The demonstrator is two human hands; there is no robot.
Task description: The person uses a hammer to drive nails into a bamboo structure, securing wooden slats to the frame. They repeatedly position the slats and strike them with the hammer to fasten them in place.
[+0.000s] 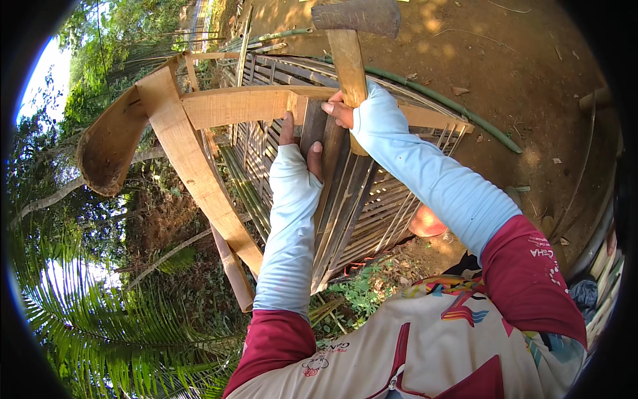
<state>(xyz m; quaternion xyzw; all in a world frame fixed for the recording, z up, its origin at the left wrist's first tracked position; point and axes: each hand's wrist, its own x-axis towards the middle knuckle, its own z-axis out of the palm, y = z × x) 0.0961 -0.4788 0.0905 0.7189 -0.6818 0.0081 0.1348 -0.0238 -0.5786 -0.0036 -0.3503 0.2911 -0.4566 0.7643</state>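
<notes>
My right hand (364,110) is closed around the wooden handle of a hatchet (347,56), whose dark metal head points away at the top. The thumb and fingertips of that hand also come together at the end of a dark wooden slat (314,123); whether they pinch anything small is too fine to tell. My left hand (296,156) grips the slat from the left, thumb on its face and a finger reaching up toward a pale wooden beam (239,106). The slat's far end meets this curved beam, which runs crosswise under both hands.
A broad pale plank (196,179) joins the beam at left, beside a curved hollowed wooden piece (113,146). Slatted bamboo panels (389,199) slope below. A green bamboo pole (458,106) lies across the dirt at right. Palm fronds (119,339) crowd the lower left.
</notes>
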